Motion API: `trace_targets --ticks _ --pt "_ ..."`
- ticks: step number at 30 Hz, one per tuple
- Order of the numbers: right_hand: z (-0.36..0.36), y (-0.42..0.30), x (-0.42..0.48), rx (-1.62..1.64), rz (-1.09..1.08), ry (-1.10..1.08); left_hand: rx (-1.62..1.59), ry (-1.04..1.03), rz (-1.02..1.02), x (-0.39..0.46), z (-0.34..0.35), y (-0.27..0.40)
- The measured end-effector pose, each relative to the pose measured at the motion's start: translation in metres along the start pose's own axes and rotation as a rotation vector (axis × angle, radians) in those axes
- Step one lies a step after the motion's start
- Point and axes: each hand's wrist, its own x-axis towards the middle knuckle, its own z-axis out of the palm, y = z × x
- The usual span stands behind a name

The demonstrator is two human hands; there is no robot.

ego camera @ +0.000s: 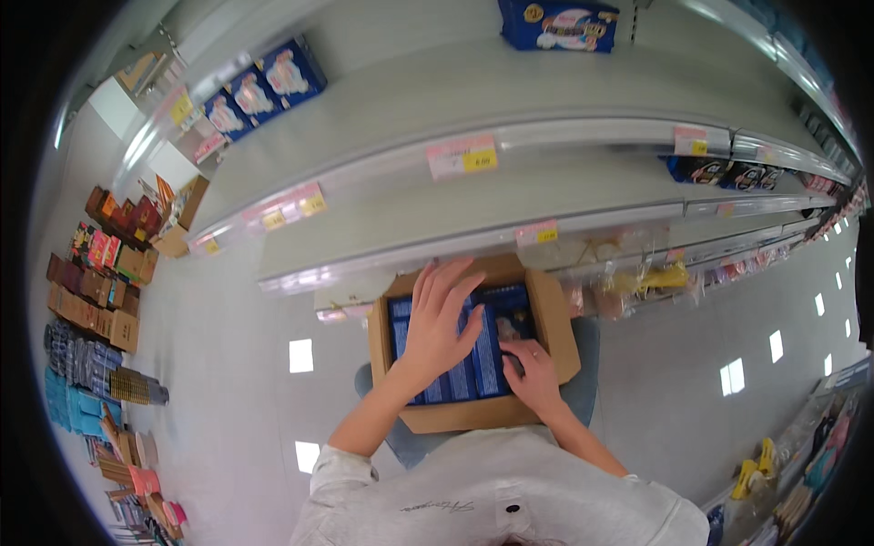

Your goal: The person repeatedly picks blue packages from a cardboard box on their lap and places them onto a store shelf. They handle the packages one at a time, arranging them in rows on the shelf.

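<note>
An open cardboard box (pixel 471 417) stands in front of me on a blue-grey support (pixel 586 362), filled with blue packs (pixel 486 355) in rows. My left hand (pixel 444 321) is raised over the left part of the box, fingers spread, and holds nothing visible. At the right side of the packs is my right hand (pixel 531 372), its fingers bent down beside a blue pack. Whether it grips that pack, I cannot tell. A lower spot at the box's right shows part of another pack with a pale print.
Shelves with price tags (pixel 463 158) run across ahead. Blue packs (pixel 287 75) stand at the upper left, one blue pack (pixel 560 27) at the top, dark packs (pixel 707 170) on the right. Cartons (pixel 102 300) line the far left; bagged goods (pixel 649 280) hang right of the box.
</note>
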Motion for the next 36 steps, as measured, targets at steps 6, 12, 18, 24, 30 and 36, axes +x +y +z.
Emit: trace_targets --ticks 6,12,18,24,30,36 --pt "0.004 0.006 -0.007 -0.025 -0.058 0.014 0.123 0.166 0.432 0.172 -0.032 0.03" --pt "0.004 0.009 -0.01 -0.027 -0.009 0.09 0.362 0.014 0.336 0.328 0.013 -0.011" --pt "0.003 0.009 -0.013 -0.02 0.016 0.081 0.594 -0.034 0.123 0.394 0.063 -0.055" --pt "0.006 0.008 -0.016 0.037 0.035 0.079 0.684 0.079 0.105 0.408 0.073 -0.074" --pt "0.004 0.009 -0.012 0.05 0.011 0.099 0.524 -0.119 0.194 0.387 0.038 -0.051" --pt "-0.026 -0.005 -0.004 0.049 0.008 0.328 0.166 0.188 0.363 0.306 -0.013 0.002"
